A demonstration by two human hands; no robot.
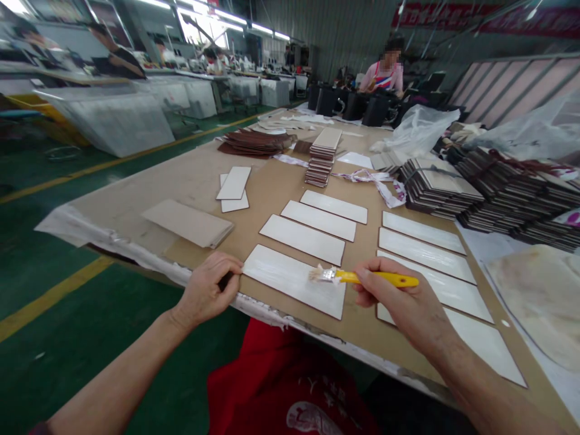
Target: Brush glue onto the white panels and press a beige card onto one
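My right hand (403, 302) is closed round the yellow handle of a small brush (357, 277), whose pale bristles rest on the nearest white rectangular panel (290, 279). My left hand (209, 289) has its fingers curled, pressing the left end of that same panel at the table's near edge. More white panels (302, 238) lie in two rows across the brown cardboard-covered table (190, 175); those on the right (426, 257) look glossy.
A pale flat stack (188, 222) and two loose white pieces (234, 184) lie to the left. Dark-edged stacks (441, 187) pile up at the right, a tall stack (322, 158) mid-table. A person in pink (385, 72) works at the far end.
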